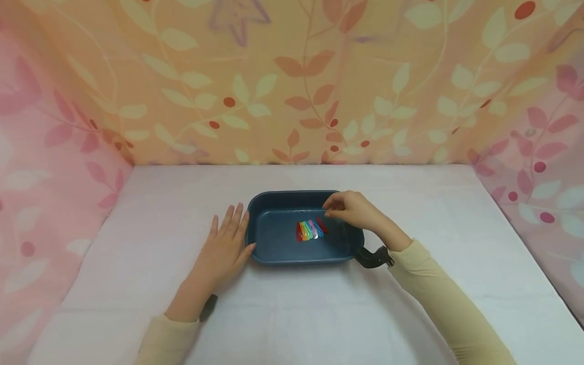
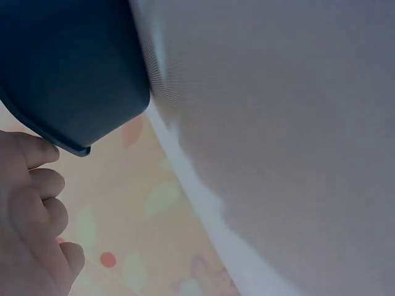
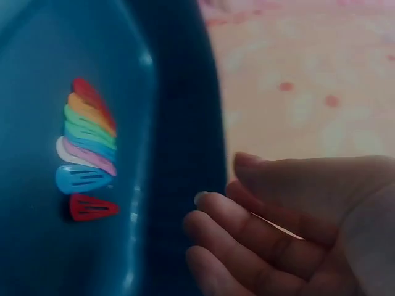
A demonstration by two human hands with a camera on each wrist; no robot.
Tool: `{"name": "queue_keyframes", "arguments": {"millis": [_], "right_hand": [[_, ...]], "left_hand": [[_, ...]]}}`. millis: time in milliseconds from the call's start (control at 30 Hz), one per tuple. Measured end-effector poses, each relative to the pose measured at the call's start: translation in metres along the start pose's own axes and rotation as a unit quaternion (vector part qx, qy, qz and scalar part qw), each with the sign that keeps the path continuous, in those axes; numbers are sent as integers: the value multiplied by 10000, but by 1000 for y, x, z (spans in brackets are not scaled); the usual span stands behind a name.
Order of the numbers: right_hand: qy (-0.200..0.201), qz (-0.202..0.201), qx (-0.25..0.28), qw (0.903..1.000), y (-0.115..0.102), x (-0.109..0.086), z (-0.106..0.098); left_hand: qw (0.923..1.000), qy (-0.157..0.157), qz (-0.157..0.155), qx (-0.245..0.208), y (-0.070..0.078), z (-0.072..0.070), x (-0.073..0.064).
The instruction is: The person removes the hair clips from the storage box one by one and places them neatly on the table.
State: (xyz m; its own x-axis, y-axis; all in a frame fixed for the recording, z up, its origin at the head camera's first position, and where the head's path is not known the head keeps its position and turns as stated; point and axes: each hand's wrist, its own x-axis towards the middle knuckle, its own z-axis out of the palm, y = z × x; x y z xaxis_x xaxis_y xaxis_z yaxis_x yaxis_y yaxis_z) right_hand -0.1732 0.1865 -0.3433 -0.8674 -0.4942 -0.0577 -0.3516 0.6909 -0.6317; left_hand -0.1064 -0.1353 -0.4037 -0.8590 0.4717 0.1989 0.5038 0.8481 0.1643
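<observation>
A dark blue rectangular tray [image 1: 274, 248] holds a row of snap hair clips [image 1: 306, 231] in red, orange, green, blue, pink and white, overlapping like a fan. Beside the row, a light blue clip [image 3: 80, 179] and then a separate red clip [image 3: 92, 208] lie on the tray floor. My left hand [image 1: 223, 248] rests at the tray's left end, fingers extended, thumb and fingertips at the rim. Over the tray's right side hovers my right hand [image 1: 353, 209]. Its fingers are loosely bent, and nothing shows between them in the right wrist view.
The tray stands on a white cloth-covered table [image 1: 283, 314]. Patterned fabric [image 1: 274, 91] with leaves hangs along the back and both sides. A dark wrist strap piece [image 1: 373, 257] sits under the right wrist, close to the tray's right corner.
</observation>
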Motion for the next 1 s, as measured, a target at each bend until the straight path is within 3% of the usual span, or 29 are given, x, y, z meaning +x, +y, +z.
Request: {"name": "queue_keyframes", "arguments": {"millis": [233, 367, 600, 867, 1000], "right_hand": [[-532, 87, -91, 9985, 8, 30, 14], [-743, 395, -168, 9963, 12, 37, 18], [-749, 1023, -362, 9913, 13, 42, 23], [-743, 1156, -1295, 9820, 9, 44, 25], [-776, 1180, -1476, 9789, 10, 45, 28]], "left_hand": [[9996, -197, -135, -122, 2, -2, -1], [9994, -241, -165, -164, 2, -2, -1], [9993, -244, -171, -217, 4, -2, 0], [9993, -238, -154, -229, 3, -1, 0], [9993, -237, -170, -235, 3, -2, -1]]}}
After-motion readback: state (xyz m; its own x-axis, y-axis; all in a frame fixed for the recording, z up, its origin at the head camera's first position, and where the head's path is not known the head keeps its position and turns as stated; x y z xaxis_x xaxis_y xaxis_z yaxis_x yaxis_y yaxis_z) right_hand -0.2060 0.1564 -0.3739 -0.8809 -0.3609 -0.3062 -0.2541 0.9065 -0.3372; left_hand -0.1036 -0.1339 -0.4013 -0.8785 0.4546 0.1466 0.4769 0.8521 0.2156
